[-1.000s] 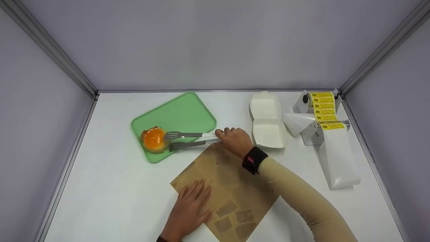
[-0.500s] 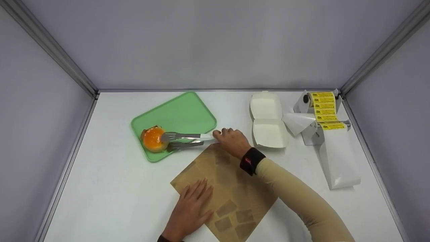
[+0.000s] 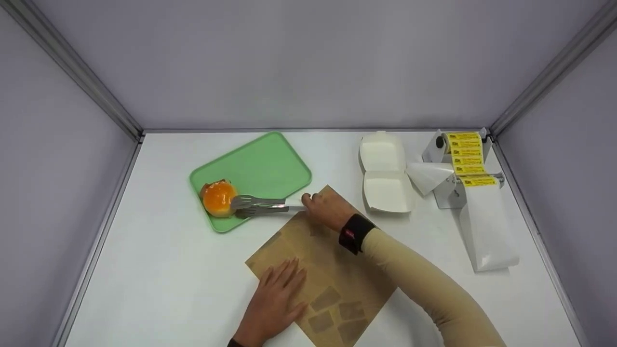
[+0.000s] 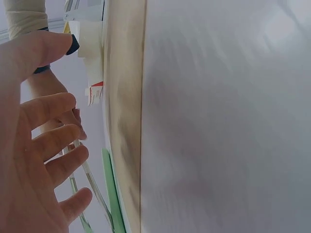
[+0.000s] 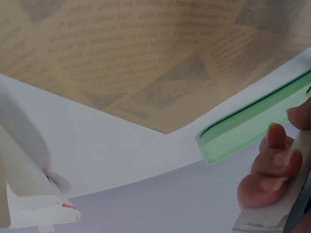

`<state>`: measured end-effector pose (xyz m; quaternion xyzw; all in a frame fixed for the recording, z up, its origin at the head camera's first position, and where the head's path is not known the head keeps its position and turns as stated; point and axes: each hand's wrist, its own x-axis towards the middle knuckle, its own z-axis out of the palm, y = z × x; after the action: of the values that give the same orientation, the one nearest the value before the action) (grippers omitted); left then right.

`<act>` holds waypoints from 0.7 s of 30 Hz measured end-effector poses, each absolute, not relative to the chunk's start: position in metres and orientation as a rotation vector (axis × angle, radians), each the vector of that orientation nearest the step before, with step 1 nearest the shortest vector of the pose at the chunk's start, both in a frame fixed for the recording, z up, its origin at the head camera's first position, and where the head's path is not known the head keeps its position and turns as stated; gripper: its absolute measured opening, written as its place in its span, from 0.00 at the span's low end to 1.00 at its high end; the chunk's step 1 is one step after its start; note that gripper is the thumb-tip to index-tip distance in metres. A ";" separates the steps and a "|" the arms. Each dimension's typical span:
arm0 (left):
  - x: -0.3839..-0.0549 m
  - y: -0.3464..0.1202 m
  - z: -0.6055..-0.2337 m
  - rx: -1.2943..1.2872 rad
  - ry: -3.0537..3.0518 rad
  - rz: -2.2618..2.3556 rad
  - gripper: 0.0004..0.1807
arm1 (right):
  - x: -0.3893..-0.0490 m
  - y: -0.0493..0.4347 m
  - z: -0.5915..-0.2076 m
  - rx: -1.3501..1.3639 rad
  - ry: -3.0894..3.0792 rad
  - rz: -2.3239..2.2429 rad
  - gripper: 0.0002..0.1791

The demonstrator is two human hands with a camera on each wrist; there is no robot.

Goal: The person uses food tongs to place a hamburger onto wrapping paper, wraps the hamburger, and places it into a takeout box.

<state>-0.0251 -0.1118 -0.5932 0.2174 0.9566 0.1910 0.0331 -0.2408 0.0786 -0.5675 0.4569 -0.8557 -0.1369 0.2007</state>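
A burger with a glossy orange bun (image 3: pixel 219 198) sits at the near left corner of a green tray (image 3: pixel 274 166). My right hand (image 3: pixel 328 209) grips white-handled metal tongs (image 3: pixel 262 202) over the far corner of the paper. Their slotted ends reach the bun's right side, one arm overlapping the other in the head view. In the right wrist view, curled fingers (image 5: pixel 272 170) wrap the pale handle. My left hand (image 3: pixel 274 301) lies with fingers extended on the left edge of a brown printed paper sheet (image 3: pixel 318 260).
An open white clamshell box (image 3: pixel 388 190) stands behind the paper, right of the tray. Farther right is a label dispenser (image 3: pixel 448 190) with a roll of yellow labels (image 3: pixel 466 154) and a white backing strip (image 3: pixel 487 231) hanging forward. Grey walls (image 3: pixel 308 67) enclose the white table.
My right hand has moved left and slightly nearer. The tongs' arms have drawn closer together in view, and the burger has shifted slightly left on the tray. My left hand stays almost still.
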 end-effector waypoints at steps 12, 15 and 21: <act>-0.024 -0.112 -0.594 0.631 2.880 0.639 0.37 | -0.233 0.080 -0.571 1.254 -2.641 -0.196 0.04; -0.024 -0.113 -0.594 0.628 2.876 0.631 0.37 | -0.233 0.082 -0.570 1.264 -2.639 -0.193 0.05; -0.022 -0.114 -0.597 0.666 2.946 0.626 0.37 | -0.233 0.089 -0.573 1.214 -2.501 -0.194 0.04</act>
<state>-0.0223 -0.1139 -0.5969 0.2157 0.9548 0.2027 0.0284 -0.2331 0.0894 -0.5728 0.4288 -0.8834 -0.0684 0.1764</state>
